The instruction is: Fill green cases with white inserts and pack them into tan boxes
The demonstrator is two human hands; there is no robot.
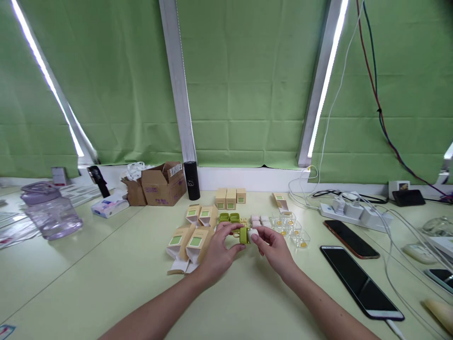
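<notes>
Far left on the worktop point(116, 283) there's one purple-tinted jug point(53, 219) with clear liquid in it. Then two brown cardboard boxes point(163, 186) by the back edge — white stuff pokes out by the left one, and the purple print on the right one's too small to read. One black tumbler point(191, 181) next to them. After that, four tan boxes point(198, 242) with open flaps and green labels, text unreadable. Just right of those, the left hand point(221, 250) is pinching a green piece point(242, 235). Behind it: three more tan boxes near the back edge, plus two green cups point(234, 217). The right hand point(274, 248) has a white piece point(251, 234) in its fingers, right up against the green one. Past that, at least four white blocks point(255, 223), and clear cups point(300, 238) with yellow bits inside — too overlapped to count. Toward the right edge, two phones point(361, 281) and one white power strip point(348, 217) with plugs in.
</notes>
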